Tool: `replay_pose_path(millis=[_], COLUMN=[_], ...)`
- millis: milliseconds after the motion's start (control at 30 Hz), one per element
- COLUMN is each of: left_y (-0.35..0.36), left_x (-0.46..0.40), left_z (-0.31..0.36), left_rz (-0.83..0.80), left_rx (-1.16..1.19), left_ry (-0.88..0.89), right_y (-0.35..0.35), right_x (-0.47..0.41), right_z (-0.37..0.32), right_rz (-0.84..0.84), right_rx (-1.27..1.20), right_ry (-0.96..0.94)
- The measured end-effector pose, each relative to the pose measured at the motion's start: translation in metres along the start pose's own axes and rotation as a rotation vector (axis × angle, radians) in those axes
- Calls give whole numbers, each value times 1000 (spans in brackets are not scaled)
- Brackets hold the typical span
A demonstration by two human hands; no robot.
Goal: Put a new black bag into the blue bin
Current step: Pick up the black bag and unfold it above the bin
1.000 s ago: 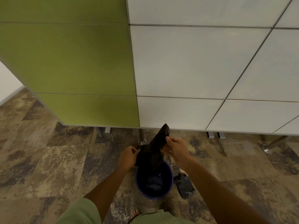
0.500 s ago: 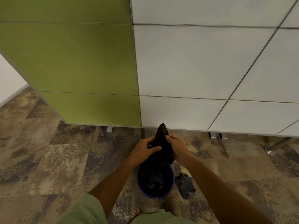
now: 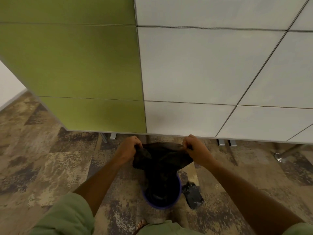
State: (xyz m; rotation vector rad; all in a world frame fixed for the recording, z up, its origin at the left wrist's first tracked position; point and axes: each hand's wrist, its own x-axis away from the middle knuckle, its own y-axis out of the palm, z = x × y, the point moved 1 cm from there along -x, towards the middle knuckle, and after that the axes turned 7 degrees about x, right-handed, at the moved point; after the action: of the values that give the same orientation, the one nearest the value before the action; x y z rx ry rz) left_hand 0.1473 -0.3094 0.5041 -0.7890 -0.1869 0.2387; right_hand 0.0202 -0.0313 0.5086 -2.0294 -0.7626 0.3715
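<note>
- Behind the bin, two wall panels fill most of your view: one green panel (image 3: 72, 65) on the left and one white panel (image 3: 211, 68) on the right, both ending just above the floor.
- Under them lies the patchy brown and grey carpet (image 3: 42, 167), which bears everything else.
- Your two arms reach forward from green sleeves (image 3: 67, 216), one on each side of the bin.
- Your black bag (image 3: 162, 160) hangs over the bin with its long axis running up and down: the top edge is stretched wide, left to right, between your hands, and the body narrows as it points down into the bin.
- Your one blue bin (image 3: 161, 203) stands upright on the carpet, straight below your hands; the lower end of the bag is inside it, and you cannot tell what else it holds, since the inside is dark.
- Your left hand (image 3: 129, 149) is closed on the bag's left top corner, and your right hand (image 3: 197, 150) is closed on its right top corner; the hands are well apart, level with each other.
- One crumpled dark plastic piece (image 3: 194, 195) lies on the carpet just beside the bin, on its right.
- One sandalled foot (image 3: 141, 223) shows at the bottom edge, near the bin.
</note>
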Motion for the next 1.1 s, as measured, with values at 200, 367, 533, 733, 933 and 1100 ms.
replay_pose_path(millis=[200, 367, 533, 733, 933, 1100], left_y=[2, -1, -1, -3, -6, 0], left_x=[0, 0, -6, -5, 7, 20], left_z=[-3, -2, -2, -10, -33, -46], left_rz=[-8, 32, 77, 116, -10, -276], left_rx=[-133, -92, 4, -157, -315, -598], left_ry=[-44, -155, -270, -186, -194, -274], right_y=[0, 1, -3, -7, -15, -12], right_x=[-1, 2, -3, -4, 4, 13], right_z=[9, 8, -1, 3, 24, 39], right_rz=[-75, -30, -30, -20, -39, -175], right_rx=[377, 480, 553, 627, 722, 712], right_ry=[-223, -298, -229, -116, -43, 137])
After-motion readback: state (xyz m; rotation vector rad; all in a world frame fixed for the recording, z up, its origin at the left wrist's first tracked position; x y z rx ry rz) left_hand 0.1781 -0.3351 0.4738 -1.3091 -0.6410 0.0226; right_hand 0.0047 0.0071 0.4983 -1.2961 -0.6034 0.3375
